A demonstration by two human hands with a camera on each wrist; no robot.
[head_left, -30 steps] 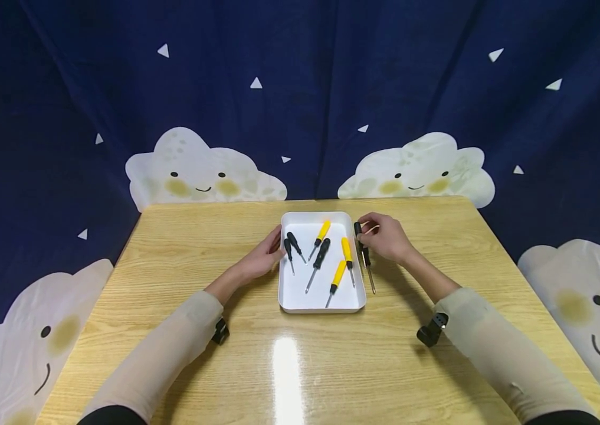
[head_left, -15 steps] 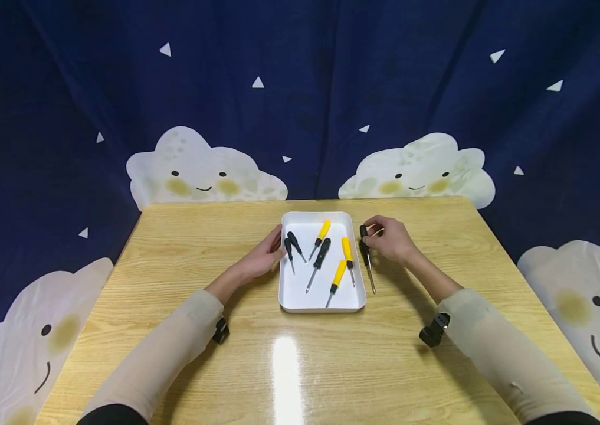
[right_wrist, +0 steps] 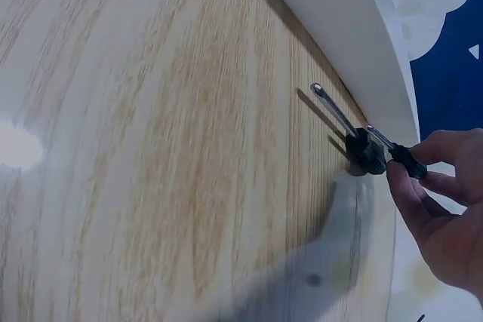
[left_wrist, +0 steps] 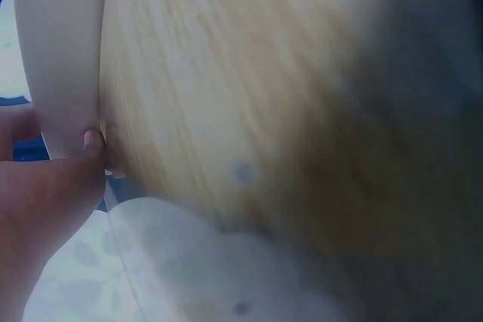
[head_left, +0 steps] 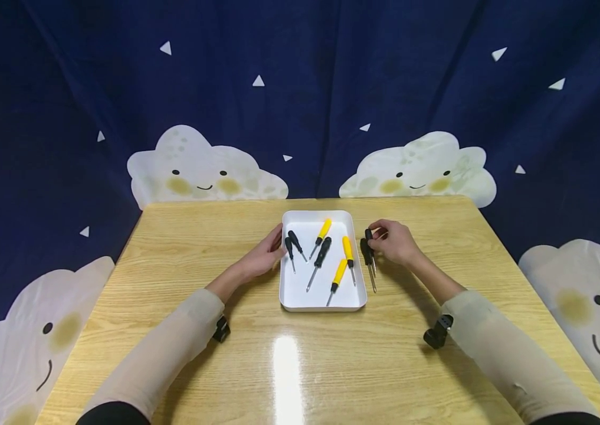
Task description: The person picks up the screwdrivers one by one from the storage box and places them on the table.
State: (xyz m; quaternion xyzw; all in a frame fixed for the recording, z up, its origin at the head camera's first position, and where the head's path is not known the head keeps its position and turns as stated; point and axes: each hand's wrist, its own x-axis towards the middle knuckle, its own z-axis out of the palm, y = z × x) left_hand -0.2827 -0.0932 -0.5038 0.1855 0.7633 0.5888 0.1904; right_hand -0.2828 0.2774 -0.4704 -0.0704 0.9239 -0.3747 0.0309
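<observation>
A white tray (head_left: 293, 300) holds several screwdrivers: three yellow-handled ones (head_left: 339, 273), a larger black one (head_left: 323, 252) and two small black ones (head_left: 289, 245) at its left side. My left hand (head_left: 261, 256) grips the tray's left wall, with the thumb at the rim. To the right of the tray, my right hand (head_left: 394, 242) pinches a small black screwdriver (right_wrist: 409, 162) by its handle between thumb and fingers, its tip pointing toward the near side. Close beside it on the table lies a larger black screwdriver (head_left: 366, 252), its metal shaft pointing the same way.
The wooden table (head_left: 199, 230) carries a bright light reflection at its front middle. A dark blue curtain (head_left: 300, 106) with white clouds hangs behind the table and along both sides. The left wrist view is partly blurred and dark.
My right hand has moved to the right and slightly nearer with the small screwdriver, from beside the tray's rim across to the larger screwdriver's right side. My left hand stays on the tray.
</observation>
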